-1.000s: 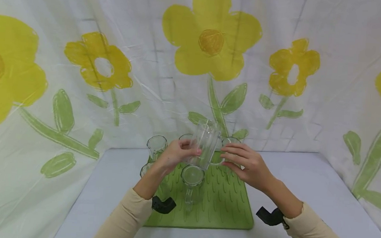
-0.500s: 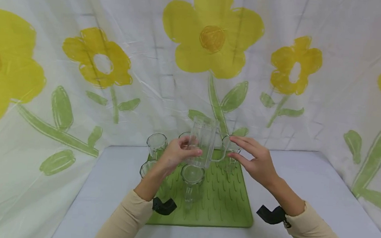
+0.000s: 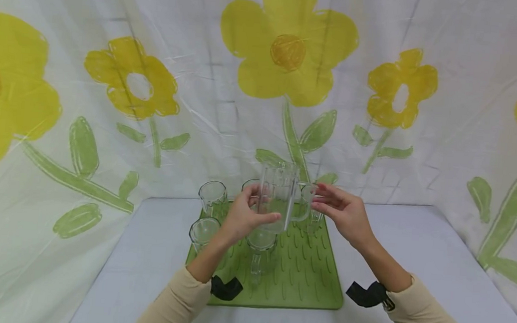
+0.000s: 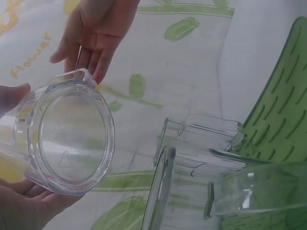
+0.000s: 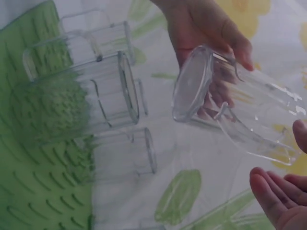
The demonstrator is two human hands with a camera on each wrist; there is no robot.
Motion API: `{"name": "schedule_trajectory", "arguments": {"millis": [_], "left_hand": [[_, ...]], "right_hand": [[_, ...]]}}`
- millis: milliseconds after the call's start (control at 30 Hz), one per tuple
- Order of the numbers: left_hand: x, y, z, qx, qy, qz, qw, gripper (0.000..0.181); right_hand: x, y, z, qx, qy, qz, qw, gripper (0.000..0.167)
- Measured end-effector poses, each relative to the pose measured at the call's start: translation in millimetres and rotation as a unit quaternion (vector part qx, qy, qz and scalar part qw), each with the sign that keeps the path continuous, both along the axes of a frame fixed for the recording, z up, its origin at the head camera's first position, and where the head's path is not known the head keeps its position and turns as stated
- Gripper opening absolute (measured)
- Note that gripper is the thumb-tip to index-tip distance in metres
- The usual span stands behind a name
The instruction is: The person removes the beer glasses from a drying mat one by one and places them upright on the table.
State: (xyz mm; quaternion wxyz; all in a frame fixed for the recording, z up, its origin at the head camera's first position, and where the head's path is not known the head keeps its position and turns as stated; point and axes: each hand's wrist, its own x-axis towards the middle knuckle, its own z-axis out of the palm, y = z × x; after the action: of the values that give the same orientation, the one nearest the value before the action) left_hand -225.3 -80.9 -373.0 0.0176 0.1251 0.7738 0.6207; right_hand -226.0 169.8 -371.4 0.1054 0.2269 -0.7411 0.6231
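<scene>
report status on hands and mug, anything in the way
Left hand gripping clear mug above green mat. Right hand near mug's handle, not gripping. Other mugs on mat below, possible obstacles.

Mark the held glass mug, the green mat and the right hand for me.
Held glass mug (image 3: 278, 195): head view, on its clear side wall.
Green mat (image 3: 304, 280): head view, on a bare patch toward its near edge.
Right hand (image 3: 345, 212): head view, on the middle of the hand.

My head view's bright and pretty even, shadows soft, light probably from overhead but hard to tell. Both wrist cams come out dimmer and greyish, kinda hazy, with tiny white glints on the mug (image 5: 259, 110) I'm holding.
</scene>
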Motion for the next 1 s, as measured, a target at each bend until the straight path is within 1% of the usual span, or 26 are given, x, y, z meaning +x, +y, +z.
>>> {"name": "schedule_trajectory", "arguments": {"millis": [133, 267, 467, 633, 867, 1000], "left_hand": [[4.1, 2.5, -2.6, 0.015, 0.005, -0.001, 0.9999, 0.08], [6.2, 4.1, -6.4, 0.024, 0.008, -0.009, 0.9996, 0.081], [8.2, 4.9, -10.6, 0.027, 0.017, -0.013, 0.9994, 0.085], [8.3, 5.0, -11.0, 0.036, 0.022, -0.015, 0.999, 0.086], [9.4, 7.0, -10.9, 0.037, 0.03, -0.018, 0.9987, 0.082], [9.8, 8.5, -10.7, 0.036, 0.037, -0.023, 0.9984, 0.081]], "right_hand": [[0.8, 0.4, 0.1, 0.001, -0.061, 0.012, 0.9981, 0.049], [1.4, 1.0, -0.1, -0.012, -0.089, 0.029, 0.9955, 0.048], [1.1, 1.0, 0.7, -0.025, -0.087, 0.048, 0.9948, 0.044], [0.6, 0.0, 2.1, -0.017, -0.087, 0.047, 0.9949, 0.041], [3.2, -0.1, 11.2, -0.007, -0.105, 0.043, 0.9936, 0.037], [4.2, 0.1, 15.0, -0.011, -0.103, 0.037, 0.9939, 0.035]]}}
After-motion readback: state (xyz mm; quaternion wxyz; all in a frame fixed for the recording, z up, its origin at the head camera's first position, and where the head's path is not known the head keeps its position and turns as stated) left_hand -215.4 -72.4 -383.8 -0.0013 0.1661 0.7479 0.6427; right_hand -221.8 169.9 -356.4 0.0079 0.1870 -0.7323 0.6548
